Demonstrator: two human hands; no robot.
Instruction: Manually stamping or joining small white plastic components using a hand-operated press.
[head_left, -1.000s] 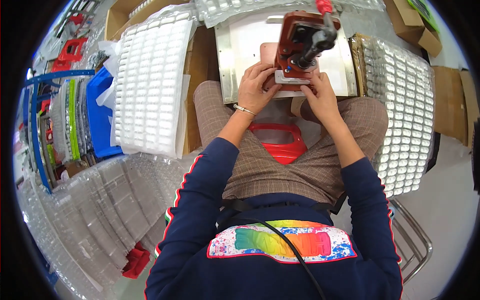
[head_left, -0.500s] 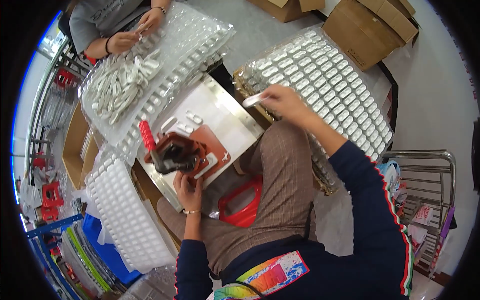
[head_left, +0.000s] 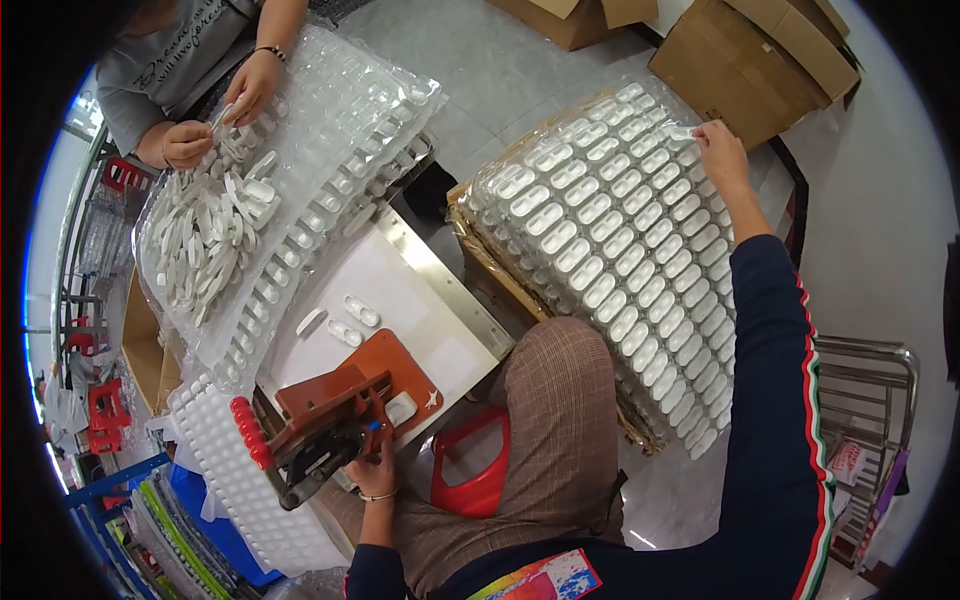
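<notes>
My right hand [head_left: 722, 158] is closed on a small white oval piece [head_left: 682, 133], held at the far right part of a clear plastic tray [head_left: 520, 215] filled with rows of similar pieces. My left hand [head_left: 376, 474] is low beside a hand-lever clamp press [head_left: 335, 410] with a red grip [head_left: 250, 432]. The press hides part of its fingers, so whether they hold anything cannot be told. On the press's reddish-brown base plate [head_left: 412, 365] lies a white piece [head_left: 401, 408]. Three more white pieces [head_left: 346, 333] lie on the white board [head_left: 400, 290] beyond it.
Across on the left, a co-worker's hands [head_left: 250, 88] handle a small white piece above a heap of white parts [head_left: 205, 235] on plastic trays. A white dimpled tray [head_left: 225, 470] stands at left. Cardboard boxes [head_left: 745, 65] are at back right; a red stool [head_left: 480, 465] is below.
My right hand has carried the white piece farther out, over the tray at right. The press lever with its red grip has swung down to the left. My left hand stays beside the press.
</notes>
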